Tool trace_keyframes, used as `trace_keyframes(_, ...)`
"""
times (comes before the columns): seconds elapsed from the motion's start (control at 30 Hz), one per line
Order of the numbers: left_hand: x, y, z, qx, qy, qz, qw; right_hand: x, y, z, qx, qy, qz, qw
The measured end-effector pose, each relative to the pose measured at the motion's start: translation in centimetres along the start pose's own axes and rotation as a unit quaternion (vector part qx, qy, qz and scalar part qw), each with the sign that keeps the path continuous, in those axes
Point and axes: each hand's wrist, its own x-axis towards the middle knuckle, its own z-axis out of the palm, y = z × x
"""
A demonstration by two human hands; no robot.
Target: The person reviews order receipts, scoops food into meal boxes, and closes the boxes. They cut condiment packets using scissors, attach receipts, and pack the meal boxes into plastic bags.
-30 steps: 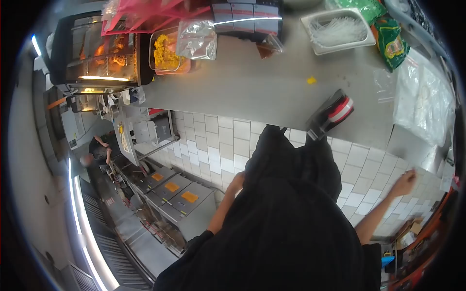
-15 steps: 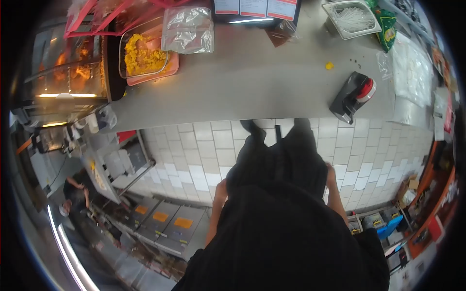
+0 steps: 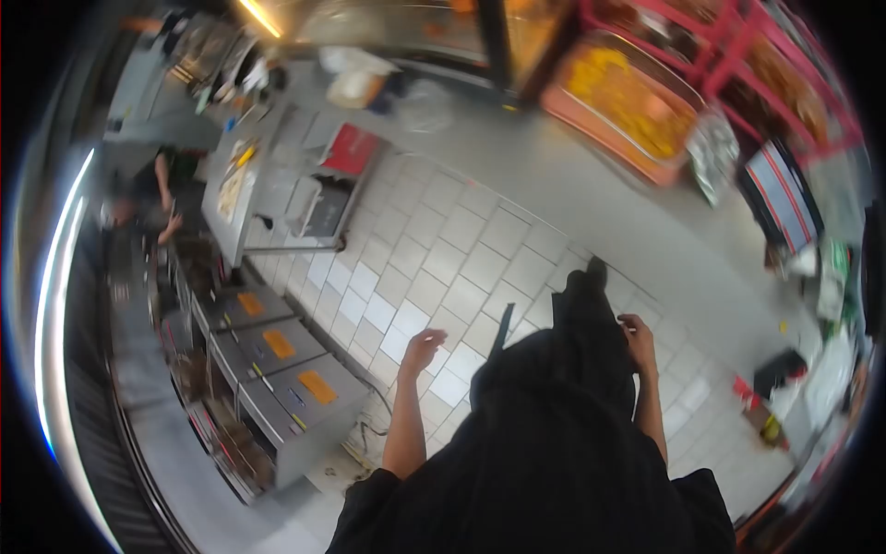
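My left hand (image 3: pixel 425 351) hangs over the tiled floor (image 3: pixel 452 249) on the left of my body. Its fingers are loosely bent and a little apart, with nothing in them. Beside the dark apron (image 3: pixel 581 360) is my right hand (image 3: pixel 637 340), its fingers loosely curved and empty. Both hands are apart from the steel counter (image 3: pixel 535 175). On that counter, a pink tray with a wire-rimmed basket of yellow food (image 3: pixel 637 102) stands beneath the warm light. A crumpled silver foil bag (image 3: pixel 712 157) lies against the tray.
Pink racks (image 3: pixel 738 65) stand behind the tray. A steel worktable (image 3: pixel 235 198) is at the left, with a person (image 3: pixel 166 189) beyond it. Grey units with orange labels (image 3: pixel 277 343) line the lower left. A black dispenser (image 3: pixel 780 372) sits at the counter's right end.
My view and body have turned left, so the counter now runs diagonally and the tray appears at upper right. Both hands have come more into view, with my left hand swung out from my side.
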Motion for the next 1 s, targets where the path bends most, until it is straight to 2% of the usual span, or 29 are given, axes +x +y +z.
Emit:
trace_keyframes(0.03, 0.9, 1.3, -1.1, -0.005, -0.003, 0.046, 0.999, 0.9, -4.4, -0.3, -0.002, -0.072, 0.021, 0.997)
trace_keyframes(0.07, 1.9, 2.9, -2.0, -0.019, 0.011, 0.046, 0.999, 2.1, -7.7, -0.7, -0.008, -0.141, 0.051, 0.989)
trace_keyframes(0.1, 3.0, 3.9, -3.4, -0.037, 0.012, 0.060, 0.997, 3.7, -9.5, 0.0, -0.018, -0.148, 0.037, 0.988)
trace_keyframes(0.17, 4.9, 5.5, -6.3, -0.061, 0.015, 0.077, 0.995, 6.9, -12.6, 1.2, -0.154, -0.277, -0.024, 0.948)
trace_keyframes(0.27, 7.9, 5.5, -11.5, -0.021, 0.031, 0.091, 0.995, 10.1, -21.1, 4.0, -0.205, -0.307, -0.071, 0.927)
trace_keyframes(0.33, 10.0, 1.7, -14.3, -0.089, 0.073, 0.078, 0.990, 12.3, -25.5, 7.5, -0.224, -0.308, -0.084, 0.921)
trace_keyframes(0.4, 11.8, -3.8, -16.6, -0.119, 0.126, -0.015, 0.985, 15.0, -29.3, 11.6, -0.205, -0.272, -0.121, 0.932)
trace_keyframes(0.43, 11.4, -6.4, -16.9, -0.190, 0.181, -0.046, 0.964, 16.2, -31.8, 13.7, -0.202, -0.266, -0.119, 0.935)
trace_keyframes(0.5, 10.5, -16.2, -18.4, -0.147, 0.146, -0.109, 0.972, 18.3, -37.3, 18.5, -0.122, -0.286, -0.078, 0.947)
trace_keyframes(0.57, 8.7, -18.3, -20.5, -0.168, 0.024, -0.281, 0.945, 20.0, -41.9, 24.1, -0.020, -0.215, -0.170, 0.961)
trace_keyframes(0.63, 5.8, -15.6, -20.8, -0.203, 0.083, -0.245, 0.944, 21.5, -48.7, 27.7, 0.022, -0.164, -0.178, 0.970)
trace_keyframes(0.7, 6.0, -13.2, -21.6, -0.276, 0.119, -0.253, 0.920, 25.0, -53.4, 31.0, 0.045, -0.011, -0.244, 0.969)
trace_keyframes(0.77, 7.7, -10.5, -23.2, -0.341, 0.148, -0.238, 0.897, 27.7, -59.5, 32.9, 0.064, 0.176, -0.300, 0.935)
trace_keyframes(0.8, 9.4, -9.0, -24.4, -0.358, 0.159, -0.218, 0.894, 30.2, -60.6, 34.0, 0.058, 0.184, -0.294, 0.936)
trace_keyframes(0.87, 14.6, -5.4, -28.0, -0.330, 0.169, -0.162, 0.914, 34.4, -61.7, 36.2, -0.044, 0.336, -0.347, 0.875)
trace_keyframes(0.9, 17.9, -3.6, -30.3, -0.267, 0.175, -0.128, 0.939, 34.9, -62.1, 36.6, -0.052, 0.342, -0.343, 0.873)
trace_keyframes(0.93, 21.3, -1.6, -33.0, -0.146, 0.181, -0.044, 0.972, 35.3, -62.5, 37.1, 0.006, 0.257, -0.262, 0.930)
trace_keyframes(0.97, 23.3, 5.0, -36.3, -0.127, 0.184, 0.012, 0.975, 35.6, -63.0, 37.7, 0.065, 0.167, -0.176, 0.968)
trace_keyframes(1.0, 25.6, 9.5, -39.0, -0.153, 0.173, 0.077, 0.970, 35.0, -63.6, 38.3, 0.060, 0.171, -0.171, 0.968)
